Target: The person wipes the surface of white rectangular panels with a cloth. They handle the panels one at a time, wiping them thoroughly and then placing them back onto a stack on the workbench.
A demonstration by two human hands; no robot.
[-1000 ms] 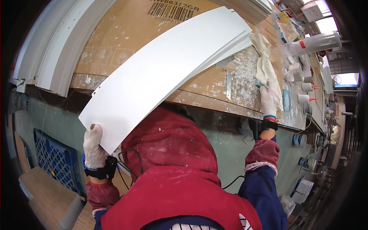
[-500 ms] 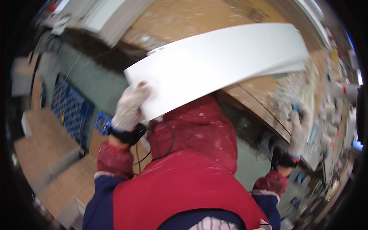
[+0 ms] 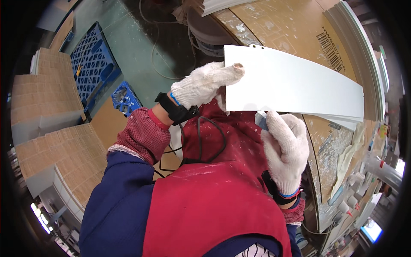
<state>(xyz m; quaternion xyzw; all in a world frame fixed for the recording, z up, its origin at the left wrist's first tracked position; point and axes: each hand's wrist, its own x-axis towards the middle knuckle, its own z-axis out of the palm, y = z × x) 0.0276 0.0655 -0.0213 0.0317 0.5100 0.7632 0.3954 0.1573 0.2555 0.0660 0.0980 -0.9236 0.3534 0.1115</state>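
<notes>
A long white panel (image 3: 291,81) reaches from above my lap to the bench at the right, with what looks like a second white piece under its far right part. My left hand (image 3: 204,82), in a white knit glove, grips the panel's left end, its bare thumb tip on top and the other fingers mostly hidden beneath. Just below the panel's near edge, my gloved right hand (image 3: 287,147) pinches a small grey-blue block (image 3: 261,120) between thumb and fingers. The block's upper end is close to that edge; whether they touch I cannot tell.
The cardboard-topped bench (image 3: 278,30) carries stacked long panels (image 3: 357,51) and white smears. A bucket (image 3: 207,28) stands beside it. At left are a blue plastic pallet (image 3: 95,64), a blue crate (image 3: 125,99) and stacked brown boards (image 3: 55,150). A cable (image 3: 199,141) hangs over my apron.
My right hand has come leftward from over the bench to the panel's near edge, with the block in it. The panel's left end and my left hand have shifted right and up in view.
</notes>
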